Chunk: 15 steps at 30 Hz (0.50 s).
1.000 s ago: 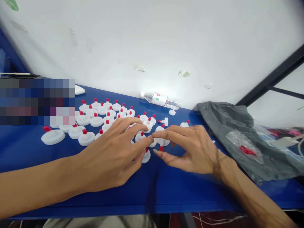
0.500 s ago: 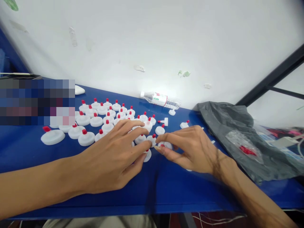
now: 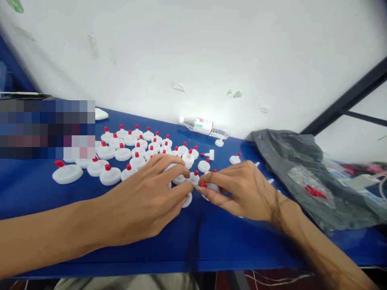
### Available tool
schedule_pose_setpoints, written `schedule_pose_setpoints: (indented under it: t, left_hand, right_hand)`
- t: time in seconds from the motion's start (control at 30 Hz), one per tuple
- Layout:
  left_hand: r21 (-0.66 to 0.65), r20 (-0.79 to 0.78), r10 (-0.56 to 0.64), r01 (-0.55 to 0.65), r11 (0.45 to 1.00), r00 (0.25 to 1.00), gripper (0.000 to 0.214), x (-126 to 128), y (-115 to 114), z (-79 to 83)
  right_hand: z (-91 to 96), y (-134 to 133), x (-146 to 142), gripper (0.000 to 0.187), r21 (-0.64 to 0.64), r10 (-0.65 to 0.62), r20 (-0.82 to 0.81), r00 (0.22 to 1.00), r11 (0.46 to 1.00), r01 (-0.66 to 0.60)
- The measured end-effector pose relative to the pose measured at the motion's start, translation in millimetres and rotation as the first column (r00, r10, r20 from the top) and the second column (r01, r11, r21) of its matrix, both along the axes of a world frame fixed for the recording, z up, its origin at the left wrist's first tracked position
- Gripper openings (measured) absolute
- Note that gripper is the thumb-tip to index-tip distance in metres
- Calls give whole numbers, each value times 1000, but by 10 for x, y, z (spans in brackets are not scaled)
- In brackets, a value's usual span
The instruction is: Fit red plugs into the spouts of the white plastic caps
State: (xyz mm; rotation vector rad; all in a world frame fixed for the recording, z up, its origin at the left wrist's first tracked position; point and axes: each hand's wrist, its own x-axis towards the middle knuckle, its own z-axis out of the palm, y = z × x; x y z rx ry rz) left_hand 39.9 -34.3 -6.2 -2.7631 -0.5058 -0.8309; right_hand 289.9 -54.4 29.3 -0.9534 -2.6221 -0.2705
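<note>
Several white round caps with red tips [image 3: 122,153] stand in a cluster on the blue table [image 3: 36,193]. My left hand [image 3: 145,197] lies palm down at the near edge of the cluster, fingers bent over a white cap [image 3: 187,200] and fingertips touching others. My right hand [image 3: 238,191] pinches a white cap with a red tip [image 3: 208,185] between thumb and fingers, right against my left fingertips. Parts of both caps are hidden by the fingers.
A clear plastic bottle [image 3: 204,126] lies against the white wall at the back. A grey plastic bag [image 3: 305,177] with small red parts [image 3: 314,191] lies to the right. A larger white cap [image 3: 67,173] sits at the left. A blurred patch covers the far left.
My right hand's fingers have closed from spread to a pinch on a red-tipped cap. My left hand's fingers curled in slightly over the caps.
</note>
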Motion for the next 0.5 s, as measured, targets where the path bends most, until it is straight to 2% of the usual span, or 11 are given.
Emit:
schedule_pose_setpoints:
  t: [0.27,0.4,0.5]
  left_hand:
    - [-59,14,-19,19,998,1000,14,10,-13,26]
    - [-83,7,-28,29,996,1000,14,1,-21,24]
    - [-74,20,-41,42,996,999,14,-2,-27,29]
  right_hand:
    - [5,16,-23,39,-139,-75,152,986,986,96]
    - [25,6,-45,44,-205,-75,150,986,973,105]
    - [34,-4,-40,46,-200,-72,125,990,975,96]
